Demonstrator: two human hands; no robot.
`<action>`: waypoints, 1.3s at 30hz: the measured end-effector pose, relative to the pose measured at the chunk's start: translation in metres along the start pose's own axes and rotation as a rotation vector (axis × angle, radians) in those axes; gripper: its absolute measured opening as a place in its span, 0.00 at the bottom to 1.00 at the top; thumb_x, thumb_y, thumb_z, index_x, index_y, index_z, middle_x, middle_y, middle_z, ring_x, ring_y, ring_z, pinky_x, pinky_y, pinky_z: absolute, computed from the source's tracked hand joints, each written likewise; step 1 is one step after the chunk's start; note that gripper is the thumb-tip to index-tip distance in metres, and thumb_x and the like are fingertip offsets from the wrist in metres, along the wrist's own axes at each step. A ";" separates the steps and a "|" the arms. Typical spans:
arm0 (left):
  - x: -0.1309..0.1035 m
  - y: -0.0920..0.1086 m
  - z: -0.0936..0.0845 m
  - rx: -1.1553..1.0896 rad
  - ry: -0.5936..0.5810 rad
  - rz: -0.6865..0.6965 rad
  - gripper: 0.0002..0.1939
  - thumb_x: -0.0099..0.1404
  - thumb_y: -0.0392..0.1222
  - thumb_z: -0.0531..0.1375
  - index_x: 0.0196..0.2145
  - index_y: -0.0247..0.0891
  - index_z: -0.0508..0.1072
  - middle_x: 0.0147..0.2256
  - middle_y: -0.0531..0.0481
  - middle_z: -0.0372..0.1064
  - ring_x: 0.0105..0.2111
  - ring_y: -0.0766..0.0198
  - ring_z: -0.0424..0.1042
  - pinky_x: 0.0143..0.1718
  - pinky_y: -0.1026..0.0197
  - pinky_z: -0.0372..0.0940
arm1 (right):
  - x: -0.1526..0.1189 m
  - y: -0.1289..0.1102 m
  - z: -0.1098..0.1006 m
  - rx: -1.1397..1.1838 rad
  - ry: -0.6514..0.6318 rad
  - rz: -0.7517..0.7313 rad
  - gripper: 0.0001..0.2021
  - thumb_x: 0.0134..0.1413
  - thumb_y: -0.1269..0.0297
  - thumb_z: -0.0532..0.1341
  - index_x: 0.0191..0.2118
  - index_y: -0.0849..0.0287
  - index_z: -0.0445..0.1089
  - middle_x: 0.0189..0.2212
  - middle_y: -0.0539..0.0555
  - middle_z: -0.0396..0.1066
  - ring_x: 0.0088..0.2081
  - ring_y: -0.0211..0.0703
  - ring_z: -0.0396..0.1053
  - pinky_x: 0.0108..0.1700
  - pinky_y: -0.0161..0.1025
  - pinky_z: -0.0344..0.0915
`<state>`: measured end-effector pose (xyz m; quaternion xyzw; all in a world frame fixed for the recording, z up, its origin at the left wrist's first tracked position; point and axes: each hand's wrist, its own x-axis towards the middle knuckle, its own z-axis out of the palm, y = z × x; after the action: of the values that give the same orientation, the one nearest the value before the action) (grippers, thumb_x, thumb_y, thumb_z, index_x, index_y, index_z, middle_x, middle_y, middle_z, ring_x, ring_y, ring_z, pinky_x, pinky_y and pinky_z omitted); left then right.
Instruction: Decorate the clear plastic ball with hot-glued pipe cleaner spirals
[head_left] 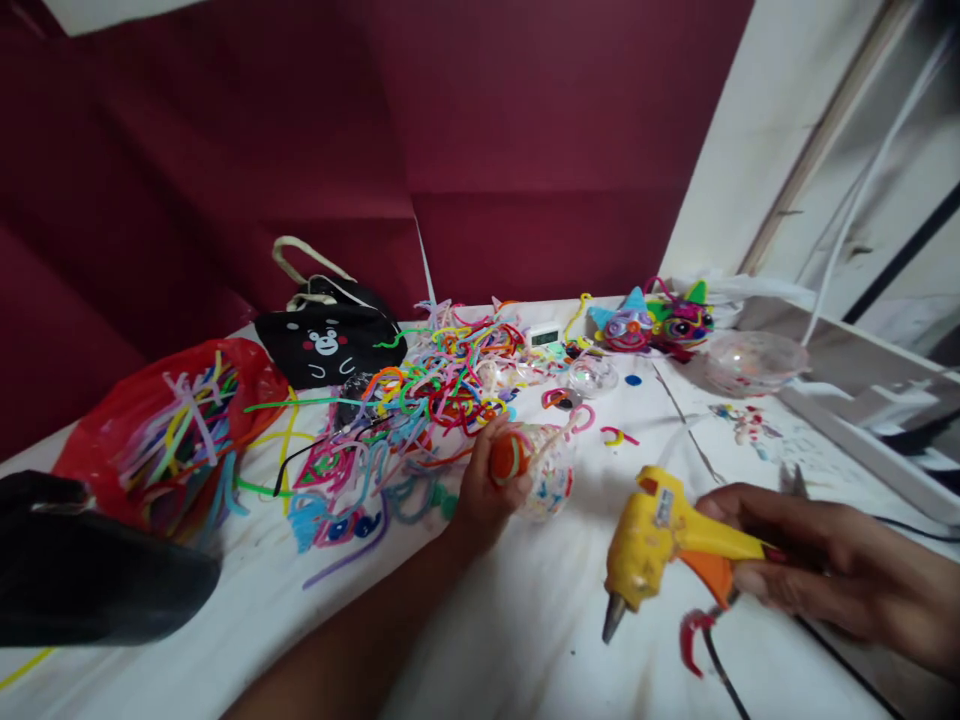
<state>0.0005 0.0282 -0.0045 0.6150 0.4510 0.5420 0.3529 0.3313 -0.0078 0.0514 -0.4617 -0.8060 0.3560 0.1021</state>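
In the middle, my left hand [486,485] is closed around a clear plastic ball [551,480] with coloured specks. An orange and green fuzzy coil [510,455] shows at its near end, beside my thumb. On the right, my right hand [817,560] grips the end of a yellow hot glue gun [652,540] by its handle. Its metal nozzle points down, above the white table, and its orange trigger hangs below the handle. A red curved fuzzy piece [696,640] lies under the gun, near a black cord.
Tangled pipe cleaners [450,380] cover the table's middle, beside a red bag [172,430] of more. A black pouch [322,335], decorated fuzzy faces [682,320], a clear bowl [756,362] and a small digital clock [544,337] stand behind. A black object [97,570] occupies the left front.
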 end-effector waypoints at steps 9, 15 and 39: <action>-0.003 -0.011 0.001 -0.084 0.037 0.108 0.36 0.57 0.45 0.62 0.61 0.40 0.56 0.59 0.40 0.60 0.60 0.49 0.62 0.62 0.46 0.57 | -0.001 -0.055 -0.001 0.108 0.538 0.116 0.22 0.53 0.46 0.62 0.55 0.32 0.66 0.55 0.50 0.72 0.54 0.61 0.70 0.45 0.47 0.76; -0.007 -0.008 0.006 -0.117 0.031 0.202 0.39 0.56 0.51 0.63 0.61 0.38 0.55 0.58 0.38 0.61 0.58 0.45 0.63 0.60 0.44 0.59 | 0.013 -0.083 0.011 0.217 0.993 -0.099 0.18 0.39 0.51 0.71 0.39 0.48 0.74 0.35 0.48 0.79 0.33 0.46 0.77 0.32 0.34 0.78; -0.015 -0.010 0.016 -0.082 -0.110 0.298 0.45 0.50 0.42 0.63 0.65 0.42 0.52 0.58 0.41 0.60 0.58 0.46 0.62 0.62 0.44 0.56 | 0.019 -0.030 0.030 0.406 0.895 0.153 0.17 0.40 0.53 0.72 0.36 0.52 0.72 0.28 0.52 0.79 0.23 0.47 0.74 0.23 0.42 0.75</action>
<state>0.0143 0.0184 -0.0211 0.6888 0.3122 0.5720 0.3176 0.2861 -0.0162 0.0464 -0.5977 -0.5612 0.2792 0.4998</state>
